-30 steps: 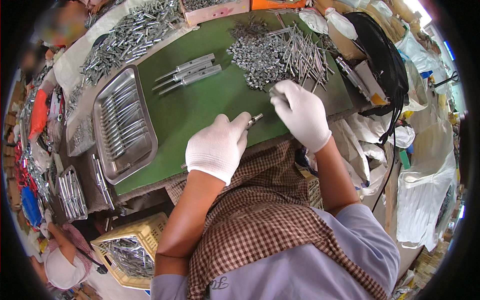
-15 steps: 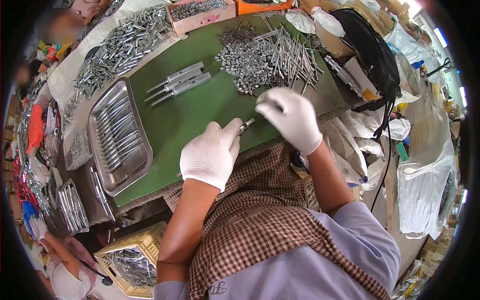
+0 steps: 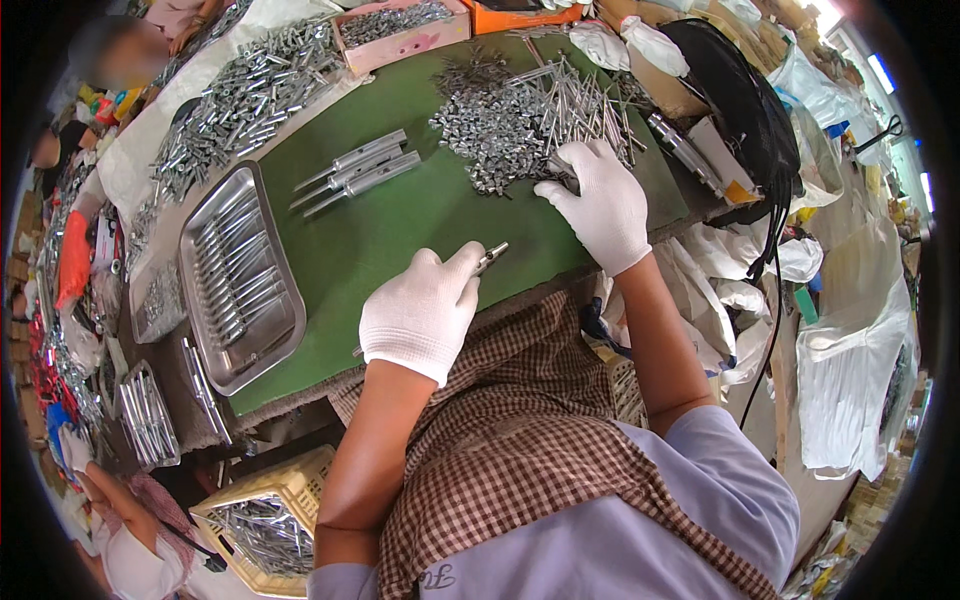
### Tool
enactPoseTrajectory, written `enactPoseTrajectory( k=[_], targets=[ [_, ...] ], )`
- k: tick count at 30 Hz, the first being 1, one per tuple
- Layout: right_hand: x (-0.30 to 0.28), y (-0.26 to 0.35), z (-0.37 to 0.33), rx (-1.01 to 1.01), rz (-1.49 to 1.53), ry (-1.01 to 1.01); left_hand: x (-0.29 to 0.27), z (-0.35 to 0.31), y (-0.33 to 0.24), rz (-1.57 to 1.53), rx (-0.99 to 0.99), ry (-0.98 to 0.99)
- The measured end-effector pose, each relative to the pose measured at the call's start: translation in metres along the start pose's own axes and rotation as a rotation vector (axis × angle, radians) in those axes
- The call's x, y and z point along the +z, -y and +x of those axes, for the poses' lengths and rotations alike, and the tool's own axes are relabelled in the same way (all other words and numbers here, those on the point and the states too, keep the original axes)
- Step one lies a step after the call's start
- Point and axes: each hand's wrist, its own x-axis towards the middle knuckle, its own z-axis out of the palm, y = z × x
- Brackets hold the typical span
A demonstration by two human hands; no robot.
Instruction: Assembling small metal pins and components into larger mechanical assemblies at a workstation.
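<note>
My left hand (image 3: pixel 418 318), in a white knit glove, is closed around a slim shiny metal tube (image 3: pixel 490 257). Its tip sticks out past my thumb and forefinger, and its other end shows faintly beside the wrist. Over the right edge of a heap of small silvery metal parts (image 3: pixel 478 145), my gloved right hand (image 3: pixel 603 208) has its thumb and fingers apart. Some parts show in the gap between them. Several thin metal rods (image 3: pixel 585 100) lie just beyond that hand. Three metal tools with thick handles and thin shafts (image 3: pixel 365 172) rest left of the heap on the green work surface (image 3: pixel 400 220).
A steel tray (image 3: pixel 300 318) with a row of metal tools stands at left. Behind it spreads a big pile of metal tubes (image 3: pixel 250 100). A pink box (image 3: pixel 470 22) of small parts is at the back. A yellow crate (image 3: pixel 318 480) stands below the table; a co-worker's gloved hand (image 3: pixel 75 448) shows lower left.
My right hand has moved away from the tube, up and to the right, to the edge of the small-parts heap. My left hand keeps the tube in nearly the same place.
</note>
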Motion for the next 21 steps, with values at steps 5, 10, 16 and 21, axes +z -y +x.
enactPoseTrajectory(
  k=[5,10,16,21],
  targets=[
    [0.006,0.001,0.011,-0.064,0.079,-0.029,0.001,-0.001,0.002,-0.007,0.019,-0.015],
    [0.012,0.003,0.014,-0.076,-0.031,-0.056,0.003,-0.001,0.002,0.001,0.013,-0.032],
    [0.011,0.005,0.012,-0.196,-0.143,0.002,0.003,-0.001,0.001,0.016,0.015,-0.051],
    [-0.005,0.019,0.005,-0.200,0.114,0.103,0.005,-0.002,0.005,-0.007,0.033,-0.044]
  ],
)
